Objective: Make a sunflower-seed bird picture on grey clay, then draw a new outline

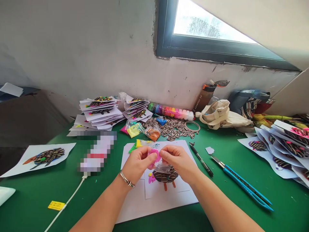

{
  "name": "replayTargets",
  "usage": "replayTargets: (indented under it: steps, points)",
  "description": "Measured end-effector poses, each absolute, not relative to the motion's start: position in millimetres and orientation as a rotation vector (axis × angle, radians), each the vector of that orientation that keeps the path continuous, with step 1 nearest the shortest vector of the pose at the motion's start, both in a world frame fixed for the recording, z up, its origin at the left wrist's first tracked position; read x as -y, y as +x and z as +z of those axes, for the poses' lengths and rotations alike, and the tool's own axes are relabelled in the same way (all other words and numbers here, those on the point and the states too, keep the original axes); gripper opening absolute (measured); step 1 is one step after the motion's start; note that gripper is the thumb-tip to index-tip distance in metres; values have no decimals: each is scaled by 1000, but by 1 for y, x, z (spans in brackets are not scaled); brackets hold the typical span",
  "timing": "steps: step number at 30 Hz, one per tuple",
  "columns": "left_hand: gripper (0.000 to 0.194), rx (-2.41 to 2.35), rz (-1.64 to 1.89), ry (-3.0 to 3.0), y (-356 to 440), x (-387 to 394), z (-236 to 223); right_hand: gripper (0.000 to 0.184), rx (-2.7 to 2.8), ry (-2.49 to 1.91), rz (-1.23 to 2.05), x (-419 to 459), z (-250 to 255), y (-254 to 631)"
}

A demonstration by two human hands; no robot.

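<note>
My left hand (138, 163), with a silver bracelet at the wrist, pinches a lump of pink modelling clay (157, 156) in the middle of the view. Closed on the same pink lump from the other side is my right hand (180, 161). A clear plastic bag (163, 168) hangs at the fingers; how far it wraps the clay I cannot tell. Beneath lies a sheet with a sunflower-seed picture (166, 175), which has orange legs and a pink and yellow clay part at its left. It rests on larger white paper (135, 206). My hands partly cover it.
Clay bags (135, 130) and loose sunflower seeds (175, 128) lie behind the paper. A black pen (201, 159) and a knife beside blue tweezers (248, 187) lie right. Stacked pictures (103, 112) stand back left, others (287, 145) right. A white cable (70, 201) crosses the left side.
</note>
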State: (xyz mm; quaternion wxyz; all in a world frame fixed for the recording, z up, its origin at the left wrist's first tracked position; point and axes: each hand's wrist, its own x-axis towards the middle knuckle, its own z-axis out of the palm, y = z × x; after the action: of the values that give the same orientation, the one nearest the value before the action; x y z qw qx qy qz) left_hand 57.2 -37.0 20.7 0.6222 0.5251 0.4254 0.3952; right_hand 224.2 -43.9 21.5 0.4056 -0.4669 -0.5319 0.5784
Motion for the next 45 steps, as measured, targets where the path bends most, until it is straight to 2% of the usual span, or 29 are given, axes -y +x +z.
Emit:
replayTargets:
  steps: [4,8,13,18,21,25,34,41,45]
  points:
    - [35,-984,852,1275,57,37,18,30,1419,-1199,1443,46,21,225]
    - [27,-1061,865,1318,55,38,18,36,1394,-1226,1440,48,23,226]
    - [21,-1080,866,1371,59,40,18,34,1336,-1221,1578,56,25,234]
    - [30,-1115,867,1402,61,42,21,40,1273,-1219,1566,68,25,240]
    - [36,-1132,911,1388,61,42,21,34,1245,-1190,1597,71,23,238]
    - [35,-1006,817,1275,63,42,19,27,1221,-1190,1561,71,22,236]
    - [26,-1000,821,1310,65,43,20,27,1202,-1233,1477,68,21,240]
    - [33,-957,843,1186,66,42,21,25,1175,-1210,1341,68,16,244]
    - [28,-970,843,1204,65,41,23,25,1201,-1201,1409,68,17,245]
